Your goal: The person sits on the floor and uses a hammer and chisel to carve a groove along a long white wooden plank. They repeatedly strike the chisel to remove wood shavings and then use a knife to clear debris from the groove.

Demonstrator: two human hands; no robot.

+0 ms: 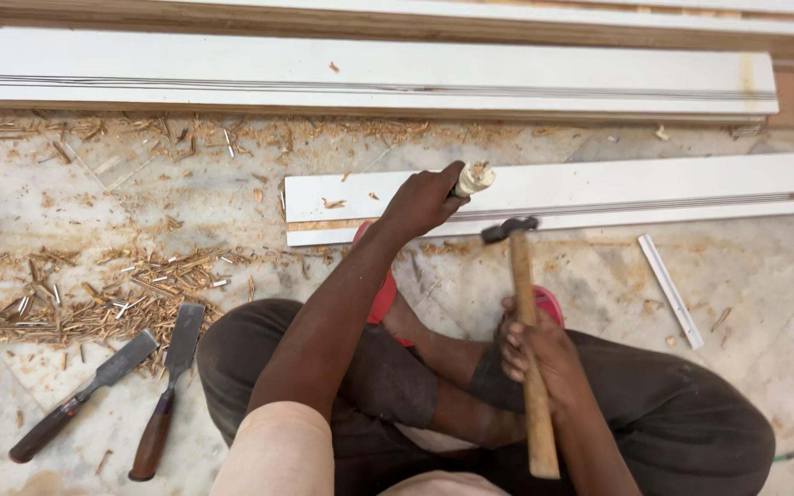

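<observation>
Mid-chiselling: my L hand [420, 200] grips chisel [472, 179] on white board [599, 188], R hand [535, 354] clamps hammer [526, 340]; next needs square strike.

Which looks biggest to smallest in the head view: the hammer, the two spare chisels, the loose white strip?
1. Hammer, though it is nearest the camera.
2. The two chisels: black-handled chisel and brown-handled chisel look alike, so unranked.
3. Loose white strip.

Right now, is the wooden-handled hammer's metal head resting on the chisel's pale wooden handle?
No: the hammer in the right hand has its head apart from the chisel handle.
</observation>
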